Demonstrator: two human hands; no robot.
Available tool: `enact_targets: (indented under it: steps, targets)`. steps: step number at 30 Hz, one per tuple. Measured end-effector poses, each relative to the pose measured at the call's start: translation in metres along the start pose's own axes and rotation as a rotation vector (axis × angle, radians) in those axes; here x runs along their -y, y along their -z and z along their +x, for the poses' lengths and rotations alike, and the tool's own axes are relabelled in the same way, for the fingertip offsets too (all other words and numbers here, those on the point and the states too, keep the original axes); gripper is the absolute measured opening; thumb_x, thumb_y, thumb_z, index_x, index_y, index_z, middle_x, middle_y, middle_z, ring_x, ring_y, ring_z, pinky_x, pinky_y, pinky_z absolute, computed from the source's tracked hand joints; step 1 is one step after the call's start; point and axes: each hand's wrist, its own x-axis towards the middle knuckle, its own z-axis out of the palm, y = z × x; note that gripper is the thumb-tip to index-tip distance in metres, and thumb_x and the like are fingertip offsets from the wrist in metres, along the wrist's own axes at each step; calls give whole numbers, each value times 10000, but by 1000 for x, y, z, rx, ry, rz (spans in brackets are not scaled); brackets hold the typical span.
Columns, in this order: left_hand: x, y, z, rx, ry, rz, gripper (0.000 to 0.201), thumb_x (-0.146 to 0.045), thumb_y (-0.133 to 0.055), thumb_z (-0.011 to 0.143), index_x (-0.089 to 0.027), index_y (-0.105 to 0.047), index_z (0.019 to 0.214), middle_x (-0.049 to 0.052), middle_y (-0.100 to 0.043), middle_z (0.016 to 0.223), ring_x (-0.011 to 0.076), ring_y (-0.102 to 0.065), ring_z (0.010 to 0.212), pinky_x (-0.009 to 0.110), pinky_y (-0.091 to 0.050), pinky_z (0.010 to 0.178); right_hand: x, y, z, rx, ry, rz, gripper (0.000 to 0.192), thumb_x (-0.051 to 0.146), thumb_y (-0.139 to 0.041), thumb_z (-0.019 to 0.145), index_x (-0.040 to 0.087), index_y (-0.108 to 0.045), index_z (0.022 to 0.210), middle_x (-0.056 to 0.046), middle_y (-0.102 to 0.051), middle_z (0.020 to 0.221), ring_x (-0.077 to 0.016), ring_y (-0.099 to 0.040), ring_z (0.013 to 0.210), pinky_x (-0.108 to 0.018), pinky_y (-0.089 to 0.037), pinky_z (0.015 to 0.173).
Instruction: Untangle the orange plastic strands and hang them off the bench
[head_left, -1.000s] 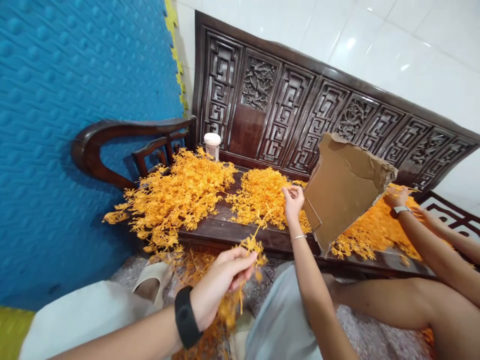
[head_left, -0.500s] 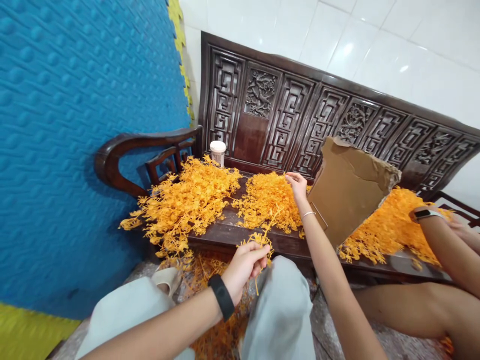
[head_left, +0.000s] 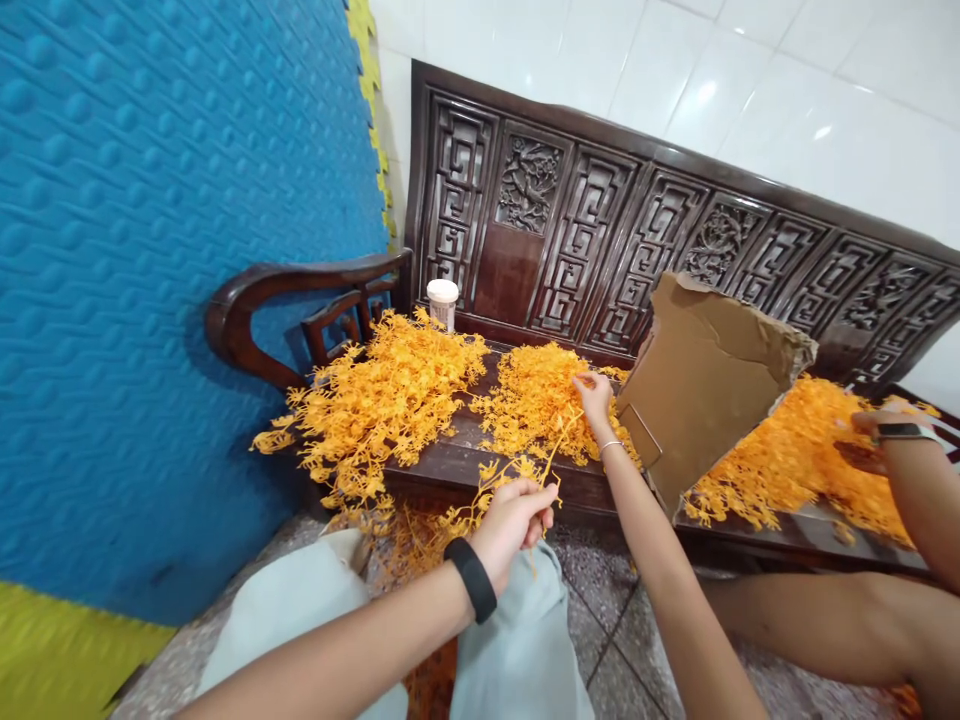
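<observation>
My left hand, with a black wristband, is closed around a few orange plastic flower sprigs above my knees. Their thin stems stick out past the fingers. My right hand, with a bracelet at the wrist, hovers at the right side of the middle heap of orange sprigs. Its thumb and fingers are pinched together; whatever is between them is too small to make out. A larger heap of orange sprigs spreads over the bench's left end and hangs over its front edge.
The carved dark wooden bench has a curved armrest at left. A white lidded tub stands at the back. Brown cardboard leans upright, dividing off another orange heap, where another person's hand works. Orange pieces litter the floor.
My right hand has come down and slightly nearer over the middle heap. The left hand has shifted a little right with its sprigs. The other person's hand has risen from the right heap.
</observation>
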Motion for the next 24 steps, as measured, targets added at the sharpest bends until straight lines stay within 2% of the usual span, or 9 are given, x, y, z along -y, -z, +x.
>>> enact_targets:
  steps: [4, 7, 11, 14, 16, 18, 21, 24]
  targets:
    - [-12, 6, 1, -19, -60, 7, 310, -376, -606, 617, -148, -422, 516, -49, -461, 460, 17, -299, 334, 192, -159, 380, 3, 6, -3, -14, 101, -97, 206, 252, -569, 629, 127, -604, 789, -48, -522, 798, -142, -454, 739, -276, -354, 719]
    - [-24, 19, 6, -69, -123, -5, 284, -352, -603, 629, -147, -431, 534, -46, -467, 475, 13, -289, 334, 186, -154, 368, 15, 10, -1, -38, 122, -84, 205, 253, -548, 655, 130, -585, 815, -40, -516, 796, -128, -445, 699, -263, -355, 697]
    - [-36, 43, 20, -152, -199, 3, 282, -339, -633, 600, -149, -432, 546, -46, -479, 477, 12, -304, 333, 170, -165, 358, 47, 16, 2, -77, 118, 21, 146, 256, -505, 697, 131, -567, 742, -27, -520, 754, -108, -429, 643, -240, -351, 645]
    - [-40, 62, 32, -171, -185, 37, 279, -340, -643, 587, -154, -437, 564, -42, -493, 469, 20, -330, 322, 164, -171, 346, 79, 19, -11, -40, 146, 146, 151, 266, -486, 727, 134, -558, 732, -27, -531, 747, -106, -436, 651, -232, -346, 626]
    - [-41, 71, 38, -186, -194, 42, 275, -341, -637, 594, -159, -431, 579, -37, -510, 480, 26, -355, 324, 162, -201, 345, 98, 20, -34, 51, 147, 253, 169, 292, -477, 748, 141, -553, 736, -24, -538, 735, -108, -444, 653, -231, -346, 615]
    - [-43, 76, 41, -198, -213, 42, 269, -344, -624, 610, -164, -425, 593, -33, -525, 498, 35, -382, 331, 165, -243, 350, 109, 19, -67, 210, 111, 360, 205, 332, -473, 763, 151, -552, 708, -12, -531, 685, -110, -454, 640, -230, -349, 602]
    - [-47, 80, 42, -177, -228, 58, 238, -335, -604, 635, -170, -433, 622, -23, -549, 532, 54, -432, 354, 180, -305, 369, 115, 18, -118, 476, 34, 430, 257, 363, -458, 781, 162, -577, 675, -9, -543, 665, -113, -471, 628, -231, -351, 594]
    - [-51, 82, 42, -134, -254, 73, 198, -308, -590, 651, -169, -450, 637, -8, -577, 583, 68, -484, 401, 191, -362, 411, 117, 17, -147, 653, -46, 482, 256, 385, -475, 771, 176, -590, 679, -6, -555, 659, -114, -475, 604, -229, -352, 569]
